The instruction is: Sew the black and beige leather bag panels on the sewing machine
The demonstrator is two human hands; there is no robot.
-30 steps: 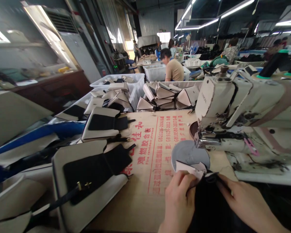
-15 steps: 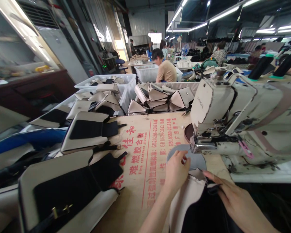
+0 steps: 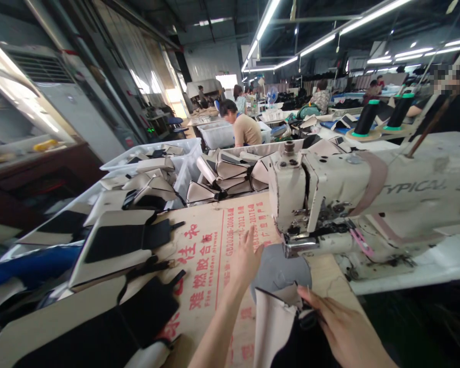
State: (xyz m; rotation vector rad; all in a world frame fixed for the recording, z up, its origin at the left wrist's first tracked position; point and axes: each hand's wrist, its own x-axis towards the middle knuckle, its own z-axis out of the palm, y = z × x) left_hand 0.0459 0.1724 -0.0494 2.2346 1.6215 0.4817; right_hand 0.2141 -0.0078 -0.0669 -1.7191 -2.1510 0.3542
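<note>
1. In the head view, with the left hand (image 3: 246, 260), shifts from over the grey disc (image 3: 278, 268) to beyond its left rim, above the red print of the plywood board (image 3: 210, 214); a second ago, pinches the bag piece (image 3: 272, 322) there instead.
2. Straightens the left fingers, curled half a second ago; now spreads them loosely, seemingly around nothing, with the palm side turned from sight.
3. With the right hand (image 3: 339, 324), stays bent-fingered on the black top edge of the bag piece, as in both earlier frames; behind the knuckles, cannot tell how tightly.
4. Toward the board's near right corner, at the disc's near rim, lies the cream-and-black bag piece as before, now with more of its cream side bared; runs out of frame at the bottom.
5. Along the board's left edge, overlap the bags (image 3: 118, 245); lose the nearest one's lower part to the frame's edge.
6. Behind the sewing machine (image 3: 417, 189), at far right, blurs into shadow a dark-clothed person (image 3: 456, 110), now more in view.
</note>
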